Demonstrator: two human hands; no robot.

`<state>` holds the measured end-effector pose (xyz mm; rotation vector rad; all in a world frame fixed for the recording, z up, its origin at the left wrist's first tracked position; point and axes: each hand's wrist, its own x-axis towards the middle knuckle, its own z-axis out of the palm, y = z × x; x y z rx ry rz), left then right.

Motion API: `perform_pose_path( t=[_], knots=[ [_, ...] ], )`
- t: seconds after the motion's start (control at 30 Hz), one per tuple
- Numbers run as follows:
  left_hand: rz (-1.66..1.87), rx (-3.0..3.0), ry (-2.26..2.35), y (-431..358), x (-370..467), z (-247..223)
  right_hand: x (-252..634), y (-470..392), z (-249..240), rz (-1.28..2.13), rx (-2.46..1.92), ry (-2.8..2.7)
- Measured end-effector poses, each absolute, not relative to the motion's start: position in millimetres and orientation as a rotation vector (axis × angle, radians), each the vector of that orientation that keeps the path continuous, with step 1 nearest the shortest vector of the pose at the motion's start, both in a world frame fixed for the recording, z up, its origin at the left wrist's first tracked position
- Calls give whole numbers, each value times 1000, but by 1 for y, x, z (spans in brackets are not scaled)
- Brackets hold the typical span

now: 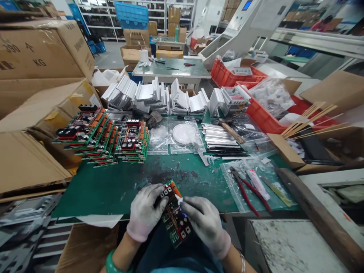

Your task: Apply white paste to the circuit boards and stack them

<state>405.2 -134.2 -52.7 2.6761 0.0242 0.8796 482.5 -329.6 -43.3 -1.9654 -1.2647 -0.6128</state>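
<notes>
A green circuit board [174, 214] with orange and dark red parts is tilted at the near edge of the green table. My left hand [149, 210], in a whitish glove, is closed on the board's upper left edge. In my gloved right hand [203, 220] is a small white-tipped tube [179, 198], its tip pointing at the board's upper part; the rest of it is mostly hidden by the fingers. Stacks of similar boards [132, 142] stand at the table's left.
Silver heat sinks [149, 93] line the table's back. White strips [218, 138], a hammer [231, 131] and red-handled cutters [246, 189] lie right. Cardboard boxes [42, 53] are left; red crates [233, 76] and a dark bar [315, 216] are right.
</notes>
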Motion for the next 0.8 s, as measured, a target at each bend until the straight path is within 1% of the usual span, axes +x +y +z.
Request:
perform_pose_path(
  t=[0.2,0.43,0.7,0.8],
  knots=[
    [869,2690,30,-134,404,-54,483,-328,-38,-675,-1984,-1307],
    [890,2700,22,-135,406,-53,485,-329,-41,-595,-1977,-1365],
    [864,2705,34,-134,405,-54,482,-329,-42,-586,-1990,-1385],
    [851,2687,36,-133,404,-55,480,-331,-42,-489,-1979,-1290]
  ],
)
